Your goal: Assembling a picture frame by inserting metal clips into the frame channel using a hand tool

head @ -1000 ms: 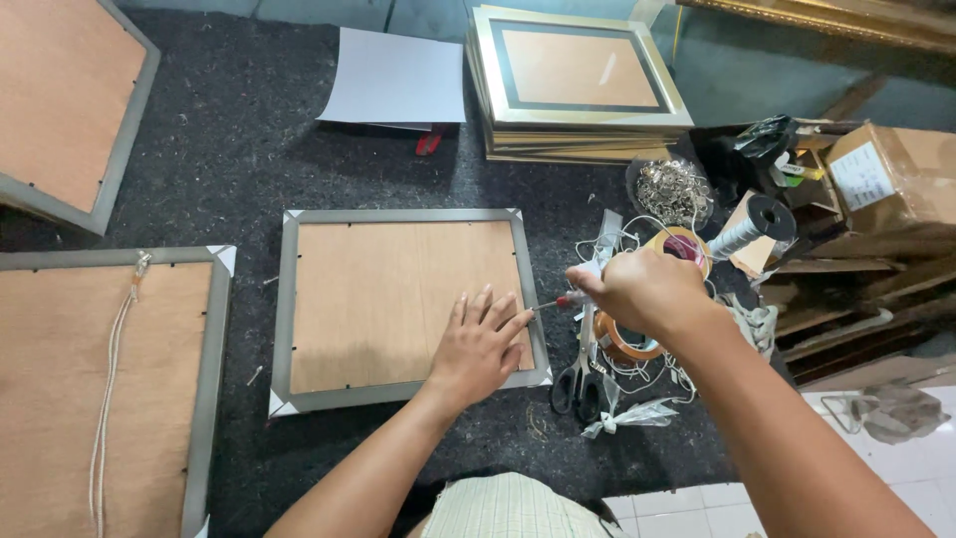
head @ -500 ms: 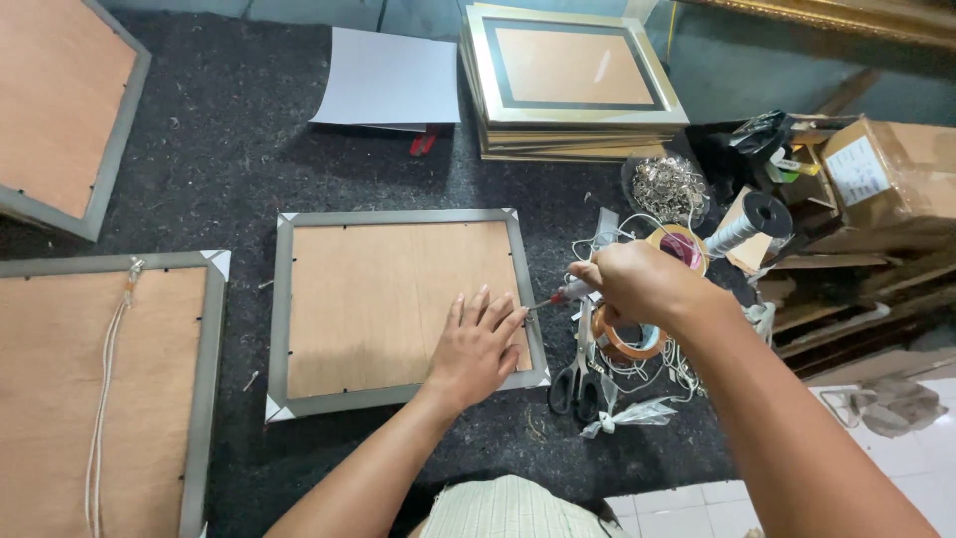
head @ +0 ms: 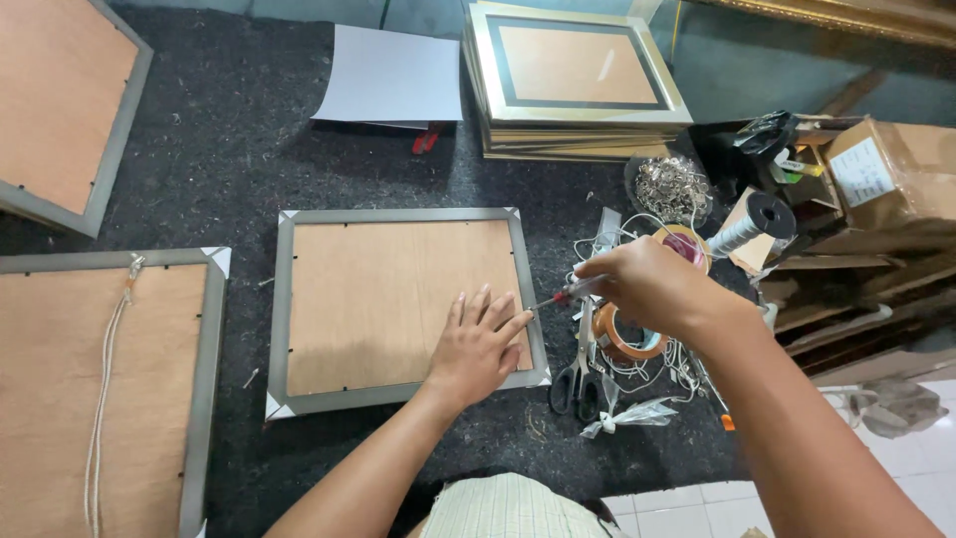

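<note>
Pressing flat with spread fingers, the left hand (head: 478,344) steadies a grey-rimmed rectangular frame (head: 398,304) while the right hand (head: 652,284) grips a slim screwdriver (head: 563,296).

Both forearms are bare, without sleeves, watch or rings. A pale checked garment (head: 518,508) covers the lap.

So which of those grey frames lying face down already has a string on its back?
The grey frame at bottom left: a white cord runs down its backing. The other two show bare board.

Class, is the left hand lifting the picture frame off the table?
No. The left hand lies flat on the frame's brown backing.
</note>
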